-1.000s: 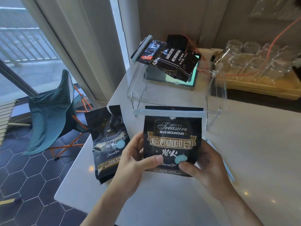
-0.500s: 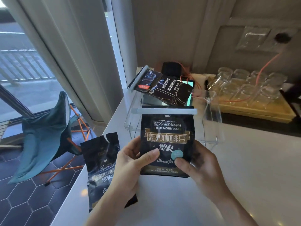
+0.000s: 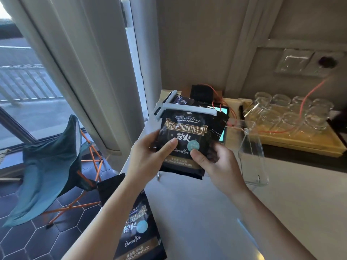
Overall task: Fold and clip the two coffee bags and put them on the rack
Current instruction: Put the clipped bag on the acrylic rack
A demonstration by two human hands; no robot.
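The unclipped coffee bag [image 3: 136, 231] is left lying on the white counter [image 3: 281, 212] at lower left, its mouth hidden behind the forearm. The clipped coffee bag [image 3: 185, 139] is held upright above the counter, in front of the clear acrylic rack [image 3: 251, 152], pinched at its lower sides by the left hand [image 3: 150, 156] and right hand [image 3: 216, 160], thumbs in front. A slick, pliable pouch is judged likely; two-sided holds below the pale clip [image 3: 189, 108] are advised. The rack's top is largely masked by the bag

Both forearms bare, no sleeves or jewellery.
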